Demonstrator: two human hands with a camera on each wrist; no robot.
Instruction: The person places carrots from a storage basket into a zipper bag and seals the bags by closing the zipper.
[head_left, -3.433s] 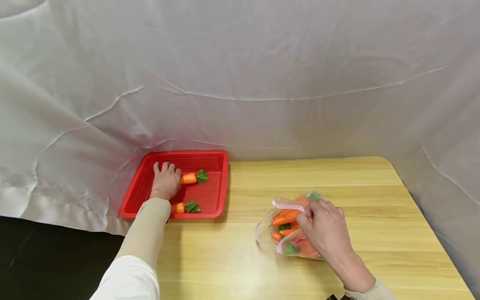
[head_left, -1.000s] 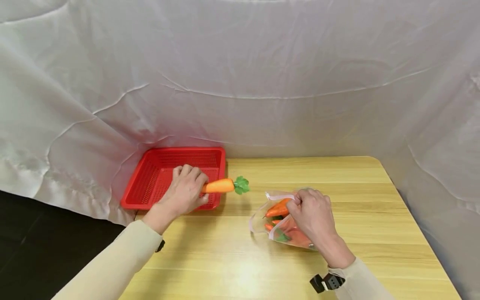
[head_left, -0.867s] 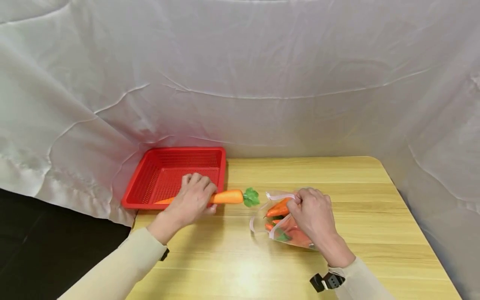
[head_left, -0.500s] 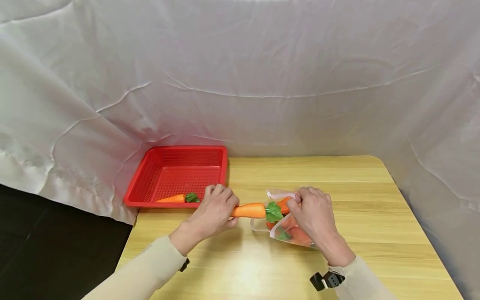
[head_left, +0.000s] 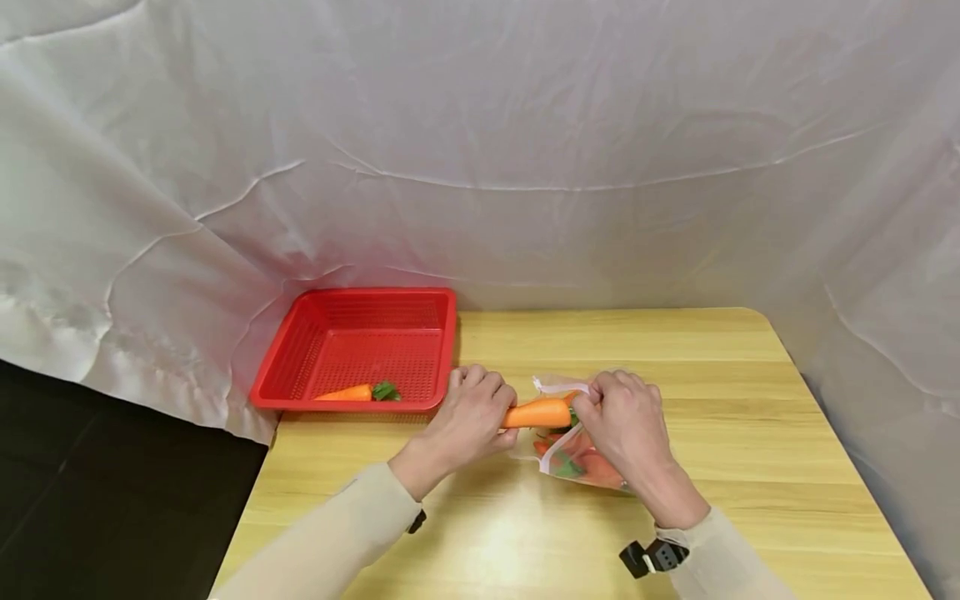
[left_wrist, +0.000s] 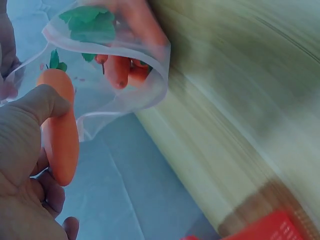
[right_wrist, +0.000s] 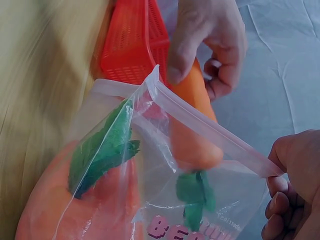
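The carrot (head_left: 537, 412) has moved from tray (head_left: 300, 354) seemingly into bag (head_left: 558, 454).

We cannot see the tapered tip of the carrot (head_left: 537, 412): the left hand (head_left: 472, 414) covers it in the head view. Its leafy end, at 3 o'clock, sits behind the rim of the bag (head_left: 564, 460) and the right hand (head_left: 622, 425). We see the bench (left_wrist: 240, 115) blurred in the left wrist view, and the tray (left_wrist: 272, 227) cut off at the 5 o'clock corner. In the right wrist view the bag's print (right_wrist: 197, 231) runs off the lower edge, unreadable to us.
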